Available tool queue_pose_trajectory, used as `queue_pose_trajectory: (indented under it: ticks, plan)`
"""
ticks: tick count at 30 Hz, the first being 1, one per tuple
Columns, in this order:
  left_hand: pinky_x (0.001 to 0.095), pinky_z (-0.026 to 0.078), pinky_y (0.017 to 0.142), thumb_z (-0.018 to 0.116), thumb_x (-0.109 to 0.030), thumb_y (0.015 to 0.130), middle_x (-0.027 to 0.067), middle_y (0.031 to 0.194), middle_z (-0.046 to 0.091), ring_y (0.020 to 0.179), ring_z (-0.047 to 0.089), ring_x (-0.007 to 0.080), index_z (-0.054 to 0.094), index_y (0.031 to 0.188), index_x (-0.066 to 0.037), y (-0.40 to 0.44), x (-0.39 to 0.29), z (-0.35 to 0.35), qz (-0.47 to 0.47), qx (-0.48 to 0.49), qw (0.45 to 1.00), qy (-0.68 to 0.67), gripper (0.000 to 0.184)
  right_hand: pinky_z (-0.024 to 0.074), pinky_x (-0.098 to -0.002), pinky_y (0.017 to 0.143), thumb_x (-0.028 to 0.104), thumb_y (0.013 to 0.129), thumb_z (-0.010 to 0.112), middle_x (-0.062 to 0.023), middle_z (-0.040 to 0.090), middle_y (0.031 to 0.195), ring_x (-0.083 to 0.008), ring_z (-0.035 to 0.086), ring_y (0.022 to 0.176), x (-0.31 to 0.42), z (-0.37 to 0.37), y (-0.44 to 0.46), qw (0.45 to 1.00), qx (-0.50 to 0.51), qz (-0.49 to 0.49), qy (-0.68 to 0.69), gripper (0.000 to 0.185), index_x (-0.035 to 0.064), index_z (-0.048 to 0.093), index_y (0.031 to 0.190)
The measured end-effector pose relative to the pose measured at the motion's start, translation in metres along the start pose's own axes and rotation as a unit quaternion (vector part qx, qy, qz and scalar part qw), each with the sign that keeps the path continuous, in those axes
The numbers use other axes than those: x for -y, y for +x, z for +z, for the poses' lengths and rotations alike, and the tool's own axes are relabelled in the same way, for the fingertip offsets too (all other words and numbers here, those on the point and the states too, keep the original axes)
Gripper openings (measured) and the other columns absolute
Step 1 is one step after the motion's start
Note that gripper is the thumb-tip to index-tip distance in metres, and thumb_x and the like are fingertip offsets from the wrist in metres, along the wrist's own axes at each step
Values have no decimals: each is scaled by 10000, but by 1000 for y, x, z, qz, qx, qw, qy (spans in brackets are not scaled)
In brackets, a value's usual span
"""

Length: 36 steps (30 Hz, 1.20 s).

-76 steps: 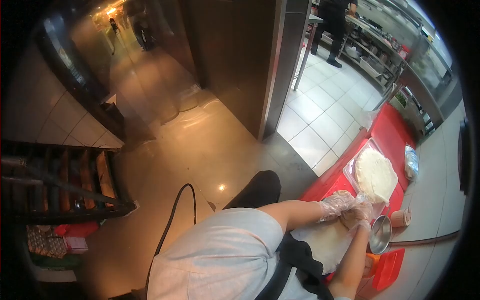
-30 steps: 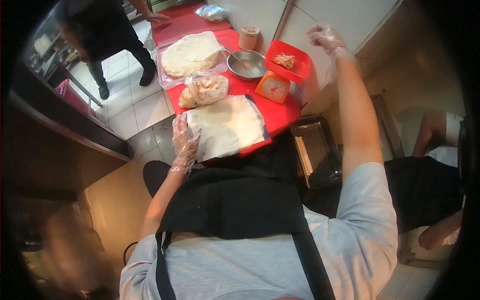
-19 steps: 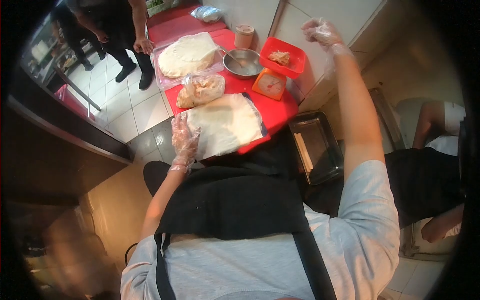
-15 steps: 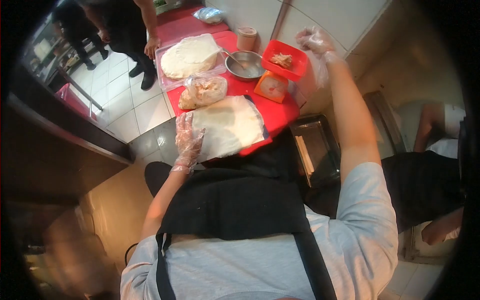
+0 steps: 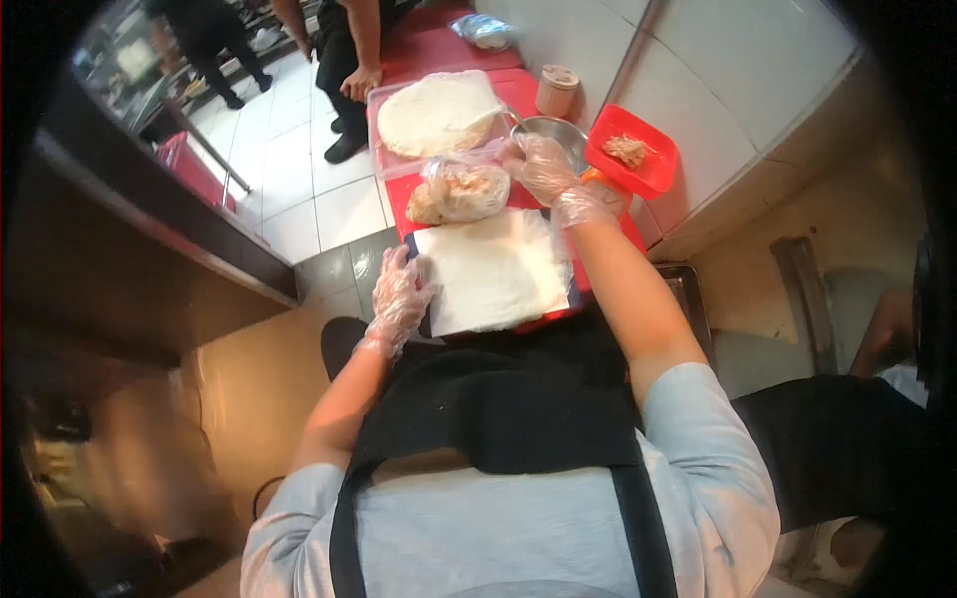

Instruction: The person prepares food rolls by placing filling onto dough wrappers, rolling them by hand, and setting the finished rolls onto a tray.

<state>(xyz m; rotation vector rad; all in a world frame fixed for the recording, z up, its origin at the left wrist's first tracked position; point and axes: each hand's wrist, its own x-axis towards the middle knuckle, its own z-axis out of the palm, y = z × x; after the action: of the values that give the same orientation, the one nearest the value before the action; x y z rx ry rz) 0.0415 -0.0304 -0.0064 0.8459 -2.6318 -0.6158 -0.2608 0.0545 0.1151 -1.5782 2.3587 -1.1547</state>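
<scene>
My left hand (image 5: 399, 297), in a clear plastic glove, rests with spread fingers at the left edge of a flat white sheet (image 5: 493, 274). This sheet lies on a dark mat over a red surface. My right hand (image 5: 543, 169), gloved too, hovers between a plastic bag of orange-white filling (image 5: 464, 192) and a steel bowl (image 5: 558, 138), which it partly covers. Its fingertips are hard to make out. An orange dial scale (image 5: 606, 191) is half hidden behind my right wrist. On it sits a red tray (image 5: 658, 169) with a small heap of shredded filling (image 5: 625, 151).
A clear plastic container (image 5: 377, 130) holds a stack of white sheets (image 5: 439, 112). A pale cup (image 5: 557, 92) stands by the tiled wall, with a silvery packet (image 5: 482, 32) farther back. Another person's hand (image 5: 361, 84) is beside the container. A metal tray (image 5: 688, 299) lies right of the table.
My right hand has moved left and nearer, from beside the red tray at the wall to the bowl. My left hand stays at the sheet's left edge. The view has shifted.
</scene>
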Motion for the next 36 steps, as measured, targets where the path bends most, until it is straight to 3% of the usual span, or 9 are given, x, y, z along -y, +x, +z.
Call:
queue_pose_trajectory:
  ticks: [5,7,10,13,14,22,28,33,36]
  plan:
    - [490,400,1099,802,-314,770,206,1426,491,1365,420,402,669,1211,-170,-5,23,3,-15,-44,998,-36,482,530,-376,811,113,835,671,-120,718,982,-283,693,904,-22,-80,18,935,-224,-125,-243,271,127,697,1104]
    - [488,405,1093,802,-311,773,209,1410,504,1353,438,391,675,1204,-167,-14,24,2,-60,-51,994,-70,473,529,-421,881,150,802,647,-157,703,1083,-324,666,1010,-34,-111,11,934,-167,55,-310,389,212,672,1185]
    - [482,404,1097,798,-247,756,176,1404,519,1347,446,384,678,1200,-150,-13,7,-8,-9,-56,995,-82,471,501,-304,605,86,767,717,-50,629,853,-131,589,691,-73,-134,14,975,55,198,-79,677,178,530,1411]
    - [470,403,1101,776,-202,757,150,1429,500,1365,432,373,666,1230,-152,-13,-1,-10,27,-37,996,-72,488,538,-402,793,220,707,770,-142,716,1013,-248,693,899,-101,-126,13,969,15,247,15,515,170,665,1209]
    - [465,403,1101,775,-202,758,150,1434,495,1369,429,368,663,1236,-153,-14,-4,-10,32,-39,997,-62,493,537,-385,735,172,698,783,-119,709,885,-212,684,835,-133,-128,27,962,92,217,-135,322,104,713,1004]
    - [442,438,1060,766,-222,791,157,1362,557,1261,531,367,641,1257,-137,14,9,-27,-5,-66,993,-99,490,516,-289,656,241,825,799,-1,665,790,-109,617,738,-94,-143,4,950,-168,219,146,248,35,696,915]
    - [396,504,957,806,-406,800,232,1250,640,1145,635,283,560,1333,38,96,-15,-10,-136,-64,930,-336,736,544,-266,767,201,889,754,-28,649,966,-108,626,812,35,-85,-70,921,-24,77,381,226,70,670,1053]
    - [349,513,782,738,-372,853,128,1024,708,877,646,197,620,1190,13,147,-19,10,-175,-23,952,-252,526,478,-406,952,326,779,773,-143,669,1091,-283,624,1072,-1,39,-125,974,225,-25,27,353,74,710,1018]
    - [338,484,686,665,-289,916,75,918,672,784,604,163,625,1061,-29,149,-16,19,-179,-50,849,-495,300,454,-426,993,355,764,767,-149,653,1146,-293,597,1108,17,32,-97,996,83,23,6,383,88,712,1034]
